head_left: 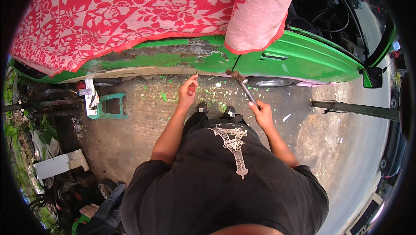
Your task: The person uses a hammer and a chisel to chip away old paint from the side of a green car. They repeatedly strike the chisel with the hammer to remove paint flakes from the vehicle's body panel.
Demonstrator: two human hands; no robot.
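My left hand (186,98) is closed around a tool with a red handle (191,89); its thin tip points toward the car, but its exact kind is too small to tell. In my right hand (262,114) is a hammer (247,91), gripped by its handle, with its head close to the lower edge of the car's side. The green car (299,59) stands in front of me. A scraped patch (173,50) on its panel shows grey and brown where the paint is gone. A red and pink floral blanket (143,9) drapes over the car above this patch.
Green paint chips (163,96) litter the concrete floor (130,139). A green plastic stool (113,106) with items on it stands at the left. A post (355,108) is at the right, and the side mirror (372,77) sticks out from the car.
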